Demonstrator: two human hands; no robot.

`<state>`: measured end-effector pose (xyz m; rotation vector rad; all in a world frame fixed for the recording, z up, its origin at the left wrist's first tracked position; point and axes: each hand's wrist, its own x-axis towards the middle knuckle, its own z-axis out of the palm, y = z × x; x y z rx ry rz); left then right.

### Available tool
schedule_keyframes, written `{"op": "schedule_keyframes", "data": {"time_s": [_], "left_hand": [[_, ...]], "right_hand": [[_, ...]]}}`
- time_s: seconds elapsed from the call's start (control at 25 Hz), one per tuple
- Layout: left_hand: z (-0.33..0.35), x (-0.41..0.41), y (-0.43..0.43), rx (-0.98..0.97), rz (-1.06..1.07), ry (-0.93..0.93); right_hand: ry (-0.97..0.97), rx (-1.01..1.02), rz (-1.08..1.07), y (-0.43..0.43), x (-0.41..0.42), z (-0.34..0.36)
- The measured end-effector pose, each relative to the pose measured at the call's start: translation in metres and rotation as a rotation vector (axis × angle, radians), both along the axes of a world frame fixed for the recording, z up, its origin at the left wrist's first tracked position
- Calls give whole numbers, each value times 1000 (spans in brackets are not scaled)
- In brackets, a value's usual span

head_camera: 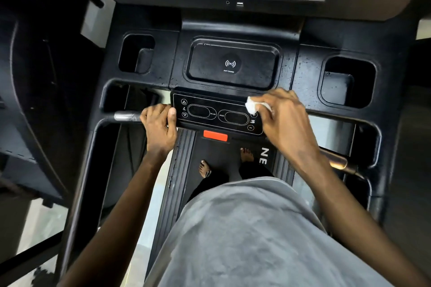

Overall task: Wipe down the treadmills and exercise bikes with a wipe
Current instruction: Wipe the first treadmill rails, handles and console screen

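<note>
Right hand (283, 121) pinches wipe (251, 105), pressing it on panel's (218, 113) right end to clean; left hand (159, 127) clenched round handlebar (127, 116), steadying.

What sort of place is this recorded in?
Likely a gym or fitness room: the person stands on a treadmill belt, left hand gripping the handlebar, right hand holding a wipe at its incline-and-speed control panel, near a charging pad.
</note>
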<state>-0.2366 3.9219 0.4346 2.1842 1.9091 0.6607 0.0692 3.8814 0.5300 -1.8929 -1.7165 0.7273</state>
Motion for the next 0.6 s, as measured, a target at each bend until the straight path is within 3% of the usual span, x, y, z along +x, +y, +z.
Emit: {"op": "schedule_keyframes", "data": {"time_s": [0.12, 0.4, 0.6], "left_hand": [[3, 2, -1, 0, -12, -12], [0, 1, 0, -25, 12, 8], [1, 1, 0, -23, 8, -4]], "right_hand": [[138, -60, -91, -10, 17, -3], [717, -2, -463, -37, 2, -34], [808, 7, -529, -53, -7, -45]]}}
